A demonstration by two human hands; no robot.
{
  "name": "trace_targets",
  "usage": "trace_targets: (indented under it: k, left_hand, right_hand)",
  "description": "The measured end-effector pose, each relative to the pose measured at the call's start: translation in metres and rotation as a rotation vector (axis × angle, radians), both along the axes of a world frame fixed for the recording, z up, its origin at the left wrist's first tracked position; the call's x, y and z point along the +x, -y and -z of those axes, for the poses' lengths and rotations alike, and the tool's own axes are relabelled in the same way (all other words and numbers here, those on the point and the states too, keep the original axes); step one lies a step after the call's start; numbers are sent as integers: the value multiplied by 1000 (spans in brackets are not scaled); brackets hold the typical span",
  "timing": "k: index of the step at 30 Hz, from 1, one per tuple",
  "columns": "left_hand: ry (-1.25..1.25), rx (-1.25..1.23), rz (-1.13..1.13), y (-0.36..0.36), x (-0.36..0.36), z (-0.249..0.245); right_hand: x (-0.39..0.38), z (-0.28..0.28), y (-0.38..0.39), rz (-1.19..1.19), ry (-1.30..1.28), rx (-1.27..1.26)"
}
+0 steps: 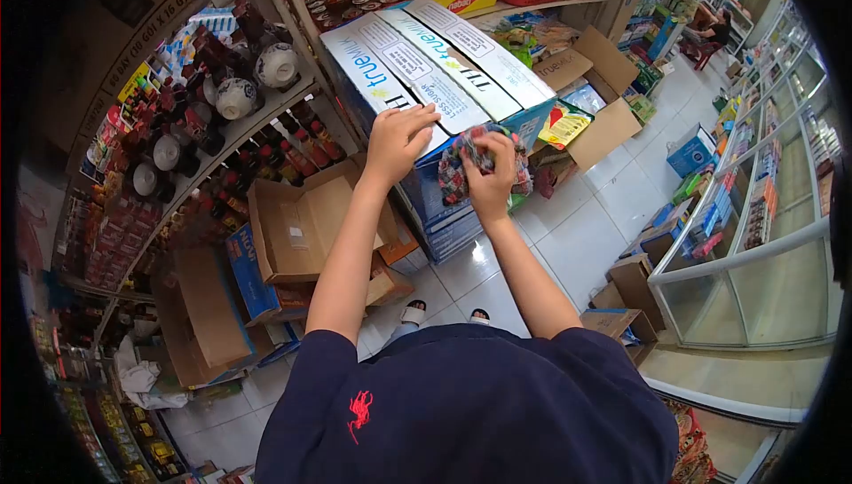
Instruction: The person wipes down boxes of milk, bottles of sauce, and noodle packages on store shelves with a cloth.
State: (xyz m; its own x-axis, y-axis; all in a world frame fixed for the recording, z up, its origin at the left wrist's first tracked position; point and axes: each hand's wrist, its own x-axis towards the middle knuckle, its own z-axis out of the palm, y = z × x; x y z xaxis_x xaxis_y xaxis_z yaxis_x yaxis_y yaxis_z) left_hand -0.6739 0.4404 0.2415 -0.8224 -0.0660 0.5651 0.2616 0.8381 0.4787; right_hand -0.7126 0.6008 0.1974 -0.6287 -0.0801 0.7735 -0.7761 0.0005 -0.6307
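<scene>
Your right hand [493,186] clenched round bunched patterned cloth [453,175]; cloth bulges out either side of your fingers. Your left hand [401,140] released, flat, fingers spread on near end of white carton [377,67], just left of cloth.

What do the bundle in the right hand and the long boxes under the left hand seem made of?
The bundle in the right hand looks like soft cloth: crumpled, with a checked print. The long boxes under the left hand look like printed cardboard, smooth finish, with crisp folded edges.
</scene>
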Motion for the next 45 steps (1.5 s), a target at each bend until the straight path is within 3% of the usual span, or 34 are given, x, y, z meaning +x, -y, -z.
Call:
trace_targets:
  k: [3,5,8,12,15,19,24,30,32,35,38,41,45]
  left_hand:
    - [-14,0,0,1,-1,2]
    - [-23,-11,7,1,0,2]
    - [-34,-5,-1,3,-1,4]
    - [-50,3,-1,2,-1,6]
    - [-77,20,-5,1,-2,7]
    - [-93,44,-5,-1,0,4]
    - [-142,28,-10,-1,-1,6]
    - [-98,69,3,0,-1,7]
    - [-110,58,-6,0,-1,7]
    - [-112,63,-18,-1,-1,4]
    - [-96,65,-14,-2,2,5]
    - [-118,50,-15,0,0,8]
    - [-123,56,-17,-1,1,7]
  right_hand:
    - [4,58,4,49,19,24]
    - [5,102,-2,73,242,220]
    - [2,83,-1,77,259,173]
    - [3,-10,5,50,171,-7]
    - [-2,-18,9,45,91,-70]
    - [-3,44,12,138,9,-45]
    - [2,117,1,112,394,134]
    - [-7,-2,2,62,137,-2]
    - [-10,-6,2,56,72,-3]
    - [-8,49,7,121,5,52]
    - [-3,120,2,99,121,183]
    - [-4,104,-2,59,136,281]
    - [-5,4,4,32,80,91]
